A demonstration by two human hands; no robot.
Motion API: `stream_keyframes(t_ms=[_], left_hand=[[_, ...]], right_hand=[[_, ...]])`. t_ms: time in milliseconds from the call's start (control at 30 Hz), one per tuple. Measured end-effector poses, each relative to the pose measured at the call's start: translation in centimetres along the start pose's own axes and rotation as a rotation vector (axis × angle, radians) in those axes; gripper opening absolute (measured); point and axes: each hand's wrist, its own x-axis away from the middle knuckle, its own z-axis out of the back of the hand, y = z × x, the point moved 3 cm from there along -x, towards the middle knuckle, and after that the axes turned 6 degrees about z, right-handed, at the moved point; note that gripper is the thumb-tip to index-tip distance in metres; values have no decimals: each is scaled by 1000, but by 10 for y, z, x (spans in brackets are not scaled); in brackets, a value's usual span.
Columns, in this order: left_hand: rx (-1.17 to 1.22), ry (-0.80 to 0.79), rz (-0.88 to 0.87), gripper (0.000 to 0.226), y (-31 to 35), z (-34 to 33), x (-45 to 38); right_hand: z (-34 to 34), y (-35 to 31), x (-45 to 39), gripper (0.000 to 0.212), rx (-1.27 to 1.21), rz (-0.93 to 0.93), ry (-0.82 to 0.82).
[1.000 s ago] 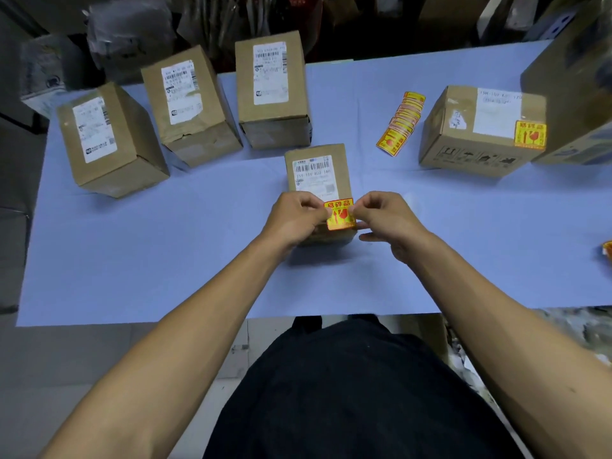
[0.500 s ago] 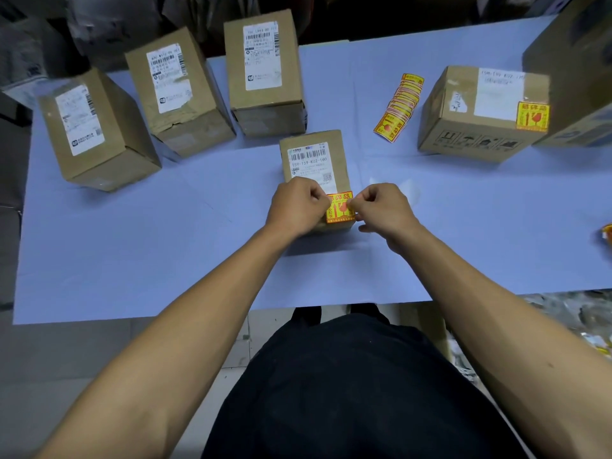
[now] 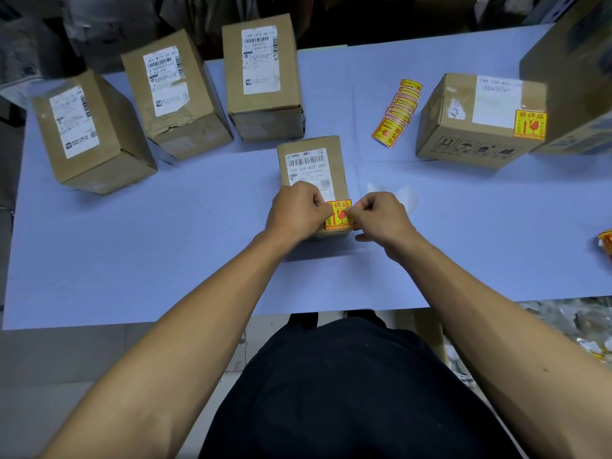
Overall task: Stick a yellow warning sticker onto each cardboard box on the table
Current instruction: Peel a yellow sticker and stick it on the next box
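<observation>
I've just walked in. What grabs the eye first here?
Both hands, the left hand and right hand, pinch a yellow sticker on the small box at the table's centre. Three unstickered boxes stand behind to the left; a strip of stickers lies to the right.

Small box (image 3: 313,160), white shipping label (image 3: 307,169): number reads "159-159-K02-160" under a barcode, QR code at lower right; finer print too small to read. Yellow sticker (image 3: 338,214) on the same box: red characters "碎品" visible at top, broken-glass symbol below, rest covered by fingers. Right-hand box (image 3: 463,140): white label starts "15H-159-K02"; its yellow sticker (image 3: 530,124) reads "易碎品"; black handling pictograms on the front face. Labels on the three far boxes carry barcodes, text blurred.
</observation>
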Motion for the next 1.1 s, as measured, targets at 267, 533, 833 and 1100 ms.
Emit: stream_keyframes(t_ms=[267,533,833,1100], left_hand=[[-203,206,-107,31,-22,12,1],[-93,152,-147,66,-44,-7,1],[178,136,-142,76,-47,-4,-4],[788,-29,302,63,-50,-24,-20]], right_hand=[[3,4,-4,38,-4,-18,-13],[-23,10,6,48,6,146,-135],[-14,25,1,71,-106,97,-212],[-21,8,-36,63,-290,-4,-134]])
